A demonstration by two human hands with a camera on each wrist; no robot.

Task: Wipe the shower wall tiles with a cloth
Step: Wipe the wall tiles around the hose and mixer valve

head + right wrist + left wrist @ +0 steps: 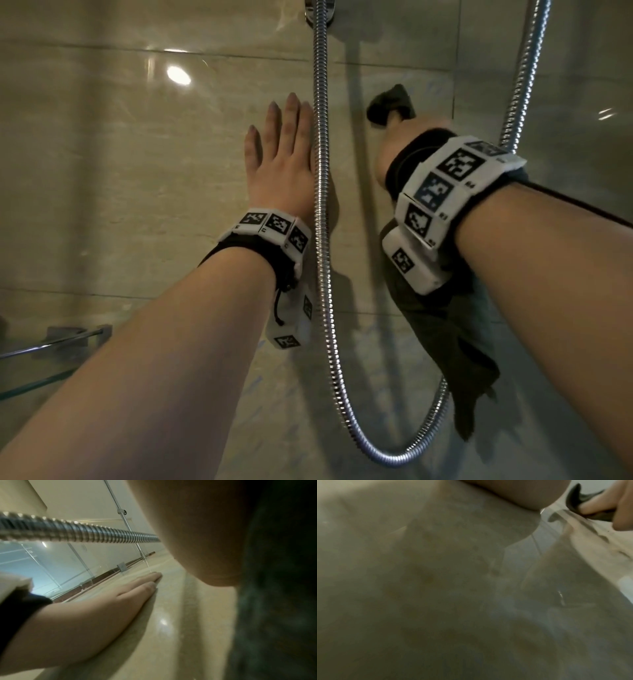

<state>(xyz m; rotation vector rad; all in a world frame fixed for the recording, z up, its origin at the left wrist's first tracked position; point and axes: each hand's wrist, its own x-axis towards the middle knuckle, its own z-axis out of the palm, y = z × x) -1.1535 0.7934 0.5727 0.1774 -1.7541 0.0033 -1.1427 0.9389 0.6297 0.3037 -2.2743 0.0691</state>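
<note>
1. A dark green cloth (390,104) is pressed against the beige shower wall tiles (137,171), to the right of the metal shower hose (322,205); one bunched corner sticks up above the knuckles, and a long tail of the same cloth hangs down below the wrist.
2. The cloth is gripped by the right hand (397,144), whose fingers are curled round it (the left wrist view shows a finger hooked over a dark fold at the top right).
3. In the right wrist view the cloth fills the right edge as a dark, blurred mass, with the palm above it.
4. The left hand (284,161) is laid flat on the tiles just left of the hose, its fingers straight and held close together, with nothing held.
5. Both wrists are wrapped in black straps carrying white blocks printed with black-and-white marker squares (445,185).
6. The hose is seen hanging in a loop between and below the two forearms.
7. A glass shelf with a metal rail (51,342) is fixed to the wall at the lower left.
8. A lamp's reflection (178,75) is seen on the glossy tile at the upper left.
</note>
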